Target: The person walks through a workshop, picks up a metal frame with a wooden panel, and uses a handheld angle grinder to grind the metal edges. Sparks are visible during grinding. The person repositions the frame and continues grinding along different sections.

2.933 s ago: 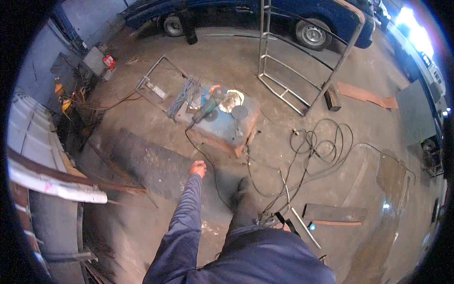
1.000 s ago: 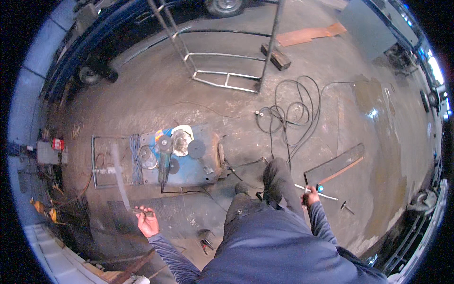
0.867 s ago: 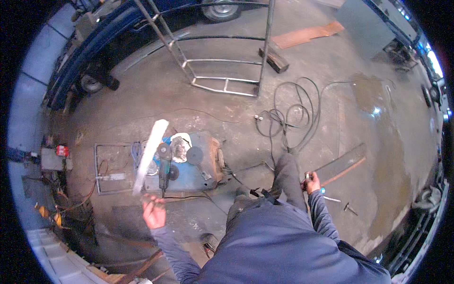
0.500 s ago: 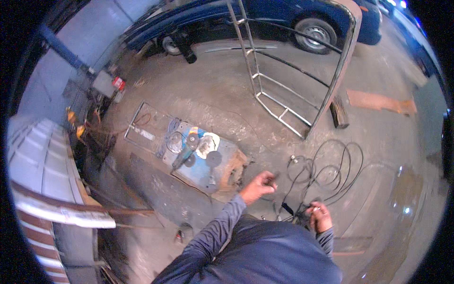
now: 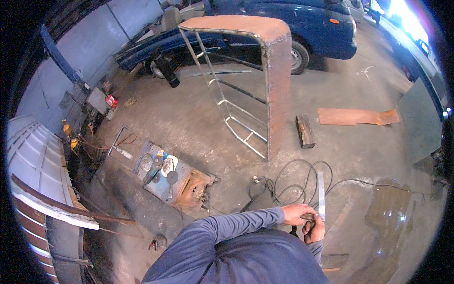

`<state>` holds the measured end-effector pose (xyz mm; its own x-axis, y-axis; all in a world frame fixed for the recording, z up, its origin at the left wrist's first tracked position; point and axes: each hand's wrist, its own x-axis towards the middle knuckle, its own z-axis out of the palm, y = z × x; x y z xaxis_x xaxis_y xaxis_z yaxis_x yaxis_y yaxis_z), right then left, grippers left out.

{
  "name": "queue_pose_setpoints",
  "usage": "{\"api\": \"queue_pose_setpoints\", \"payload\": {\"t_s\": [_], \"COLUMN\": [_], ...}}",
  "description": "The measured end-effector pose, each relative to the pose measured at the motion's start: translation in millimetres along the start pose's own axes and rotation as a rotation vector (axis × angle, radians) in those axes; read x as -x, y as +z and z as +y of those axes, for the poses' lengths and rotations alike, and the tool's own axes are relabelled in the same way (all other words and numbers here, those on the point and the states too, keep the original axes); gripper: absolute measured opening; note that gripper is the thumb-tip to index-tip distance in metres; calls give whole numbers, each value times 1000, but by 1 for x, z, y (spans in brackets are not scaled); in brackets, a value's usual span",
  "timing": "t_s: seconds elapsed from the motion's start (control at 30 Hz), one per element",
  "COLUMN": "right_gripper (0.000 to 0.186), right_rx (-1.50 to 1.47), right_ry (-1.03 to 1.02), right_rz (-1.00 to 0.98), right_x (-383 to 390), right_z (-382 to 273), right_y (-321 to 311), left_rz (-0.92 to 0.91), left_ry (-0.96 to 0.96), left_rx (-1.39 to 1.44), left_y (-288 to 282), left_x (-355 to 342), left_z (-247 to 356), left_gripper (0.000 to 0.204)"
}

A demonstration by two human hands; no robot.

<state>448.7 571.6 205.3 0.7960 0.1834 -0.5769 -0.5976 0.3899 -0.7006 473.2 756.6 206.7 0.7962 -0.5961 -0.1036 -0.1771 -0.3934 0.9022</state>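
Observation:
My left hand and my right hand meet in front of me, low and right of centre. Both are closed around the lower end of a thin flat grey metal strip, which stands nearly upright above them. A small dark part shows between the fingers; I cannot tell what it is. My blue sleeves and torso fill the bottom of the view. Black cables lie coiled on the concrete floor just beyond my hands.
A tall rusty steel frame stands ahead, with a blue car behind it. A blue box carrying a grinder and discs sits to the left. A wooden block, a rusty plate and a grey sheet lie to the right.
My left hand has carried the metal strip from my left side across to my right hand, and the two hands have come together. The view has swung toward the frame and car.

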Motion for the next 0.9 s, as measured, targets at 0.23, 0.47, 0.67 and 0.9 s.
{"api": "queue_pose_setpoints", "payload": {"t_s": [0.23,0.47,0.67,0.9], "right_gripper": [16,12,14,10], "right_rx": [-223,-73,17,199], "right_ry": [-219,-200,-108,-13], "right_rz": [130,482,423,255], "right_x": [-69,-110,-211,-354], "right_z": [-46,-104,-154,-293], "right_y": [-93,-140,-153,-71], "left_rz": [25,328,326,471], "left_ry": [-226,-384,-464,-503], "left_rx": [237,341,412,431], "left_y": [-51,-113,-158,-280], "left_x": [-48,-92,-181,-278], "left_z": [10,-86,-162,-191], "left_gripper": [45,36,36,38]}}
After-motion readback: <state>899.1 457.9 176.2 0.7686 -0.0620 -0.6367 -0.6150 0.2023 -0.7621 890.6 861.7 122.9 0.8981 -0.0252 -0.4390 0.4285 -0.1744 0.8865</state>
